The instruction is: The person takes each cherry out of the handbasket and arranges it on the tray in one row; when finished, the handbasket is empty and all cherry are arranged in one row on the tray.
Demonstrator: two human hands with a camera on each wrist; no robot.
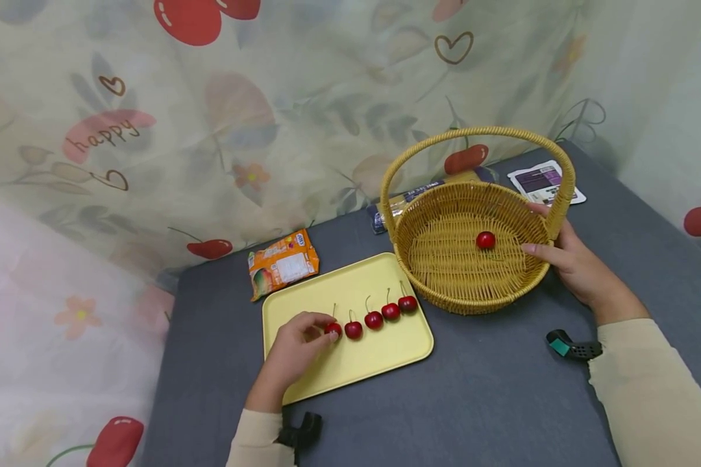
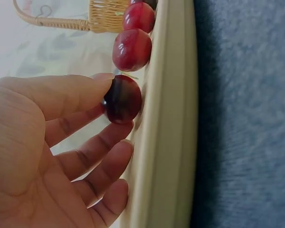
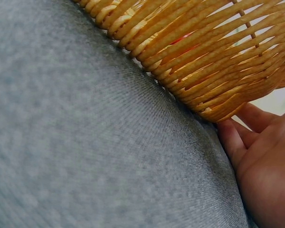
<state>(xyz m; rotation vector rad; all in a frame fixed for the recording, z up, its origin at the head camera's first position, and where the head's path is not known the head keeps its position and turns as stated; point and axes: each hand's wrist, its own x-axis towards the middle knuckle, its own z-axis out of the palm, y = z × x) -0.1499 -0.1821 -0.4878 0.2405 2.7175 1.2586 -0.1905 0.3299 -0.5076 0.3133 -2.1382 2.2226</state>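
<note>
My left hand (image 1: 299, 344) pinches the leftmost cherry (image 2: 123, 99) between thumb and fingers, at the surface of the yellow tray (image 1: 350, 373). Several other stemmed dark red cherries (image 1: 373, 320) run in a row from there toward the tray's right side. To the right stands a wicker basket (image 1: 470, 301) with a tall arched handle. One cherry (image 1: 485, 240) lies inside it. At the basket's right side my right hand (image 1: 581, 269) grips the rim beside the handle's foot, thumb over the inner edge. In the right wrist view some of its fingers are hidden by the weave.
An orange snack packet (image 1: 284, 263) lies behind the tray's left end. Behind the basket are a long blue-and-tan package (image 1: 416, 193) and a white-and-purple packet (image 1: 543, 181). A printed curtain (image 1: 304, 117) hangs along the back edge of the grey-covered table (image 1: 461, 395).
</note>
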